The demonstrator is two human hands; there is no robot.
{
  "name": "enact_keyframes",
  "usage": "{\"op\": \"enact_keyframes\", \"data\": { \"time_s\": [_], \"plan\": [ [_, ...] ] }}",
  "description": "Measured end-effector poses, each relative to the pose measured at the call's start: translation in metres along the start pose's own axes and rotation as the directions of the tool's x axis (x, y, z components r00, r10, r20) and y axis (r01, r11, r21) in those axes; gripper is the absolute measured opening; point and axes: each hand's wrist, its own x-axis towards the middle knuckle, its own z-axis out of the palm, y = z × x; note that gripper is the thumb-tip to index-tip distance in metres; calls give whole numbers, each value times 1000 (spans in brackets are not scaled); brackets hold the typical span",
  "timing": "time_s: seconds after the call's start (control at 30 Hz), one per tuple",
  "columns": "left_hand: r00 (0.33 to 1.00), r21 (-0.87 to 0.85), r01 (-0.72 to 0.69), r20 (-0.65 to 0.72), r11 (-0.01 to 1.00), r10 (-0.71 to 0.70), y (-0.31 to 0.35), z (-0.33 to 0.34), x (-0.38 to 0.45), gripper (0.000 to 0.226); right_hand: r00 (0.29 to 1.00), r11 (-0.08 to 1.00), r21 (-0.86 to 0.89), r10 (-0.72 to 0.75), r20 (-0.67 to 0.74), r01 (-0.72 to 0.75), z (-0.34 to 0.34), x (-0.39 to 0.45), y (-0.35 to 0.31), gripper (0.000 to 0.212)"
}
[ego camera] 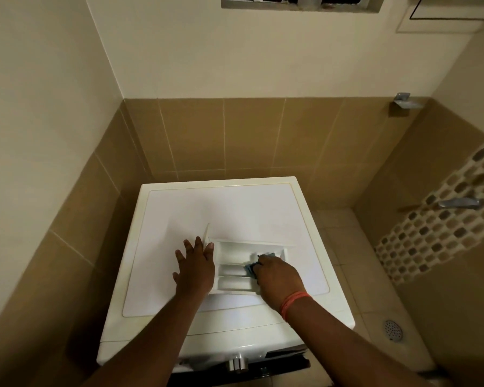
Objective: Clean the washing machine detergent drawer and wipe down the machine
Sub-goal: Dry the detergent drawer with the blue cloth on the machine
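Observation:
A white detergent drawer (234,265) lies on its side-to-side axis on top of the white washing machine (235,208), its compartments facing up. My left hand (194,268) rests flat against the drawer's front panel at its left end, fingers spread. My right hand (278,277) is closed on a blue cloth (250,268) and presses it into the drawer's right compartments. An orange band circles my right wrist.
The machine stands in a corner of tan tiled walls. Its silver control knob (237,363) shows at the front edge. A floor drain (393,329) lies to the right, with a tap (457,203) on the right mosaic wall and a metal bracket (403,100) higher up.

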Motion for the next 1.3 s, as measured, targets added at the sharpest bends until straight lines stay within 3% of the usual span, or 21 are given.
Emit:
{"op": "enact_keyframes", "data": {
  "time_s": [0.1, 0.2, 0.27, 0.3, 0.4, 0.57, 0.7, 0.83, 0.9, 1.03, 1.1, 1.17, 1.23, 1.3],
  "plan": [
    [1000, -7, -11, 3, 1000, 11, 0, 0, -1, 61, 998, 972, 236, -5, 67, -11, -5, 4, 3, 29],
    [1000, 8, -14, -11, 1000, 15, 0, 0, -1, 62, 980, 812, 571, 189, -56, -124, -11, -3, 1, 18],
    [1000, 16, -12, -14, 1000, 12, 0, 0, -1, 62, 939, 859, 497, 264, -221, -125, -10, -18, 5, 11],
    [1000, 16, -14, -18, 1000, 14, 1, 0, -1, 61, 938, 921, 377, 211, -276, -96, -10, -29, 7, 11],
    [999, 35, -25, -27, 999, 26, -1, 1, -2, 62, 981, 994, 105, 24, -192, -4, -2, -61, 17, 35],
    [999, 19, -31, -33, 999, 32, -2, 2, -1, 62, 958, 959, -26, 278, -74, -281, 3, -74, 54, 45],
    [999, -14, -29, -26, 999, 29, -2, 3, 0, 62, 978, 980, 71, 190, -89, -184, 4, -54, 18, 39],
    [1000, -12, -17, -21, 1000, 17, -3, 2, 0, 63, 992, 978, 209, 28, -127, -1, 9, -39, -11, 53],
    [999, -2, -20, -25, 1000, 20, -2, 1, -1, 62, 995, 980, 194, 65, -81, -48, 6, -39, 0, 51],
    [999, -23, -31, -34, 999, 30, -2, 1, -2, 61, 957, 959, 40, 276, 86, -280, -4, -43, 27, 40],
    [999, -26, -31, -35, 999, 30, -2, 1, -3, 62, 946, 956, -22, 293, 143, -292, -8, -38, 26, 34],
    [999, 8, -27, -33, 1000, 28, -2, 0, -3, 62, 940, 953, 58, 282, 192, -297, -13, -31, 27, 31],
    [999, 24, -29, -34, 999, 30, -2, 0, -3, 62, 935, 923, 158, 332, 127, -350, -23, -18, 37, 31],
    [999, 21, -33, -37, 999, 34, -1, 0, -3, 62, 902, 898, 161, 426, -76, -410, -29, -4, 52, 31]
  ]
}}
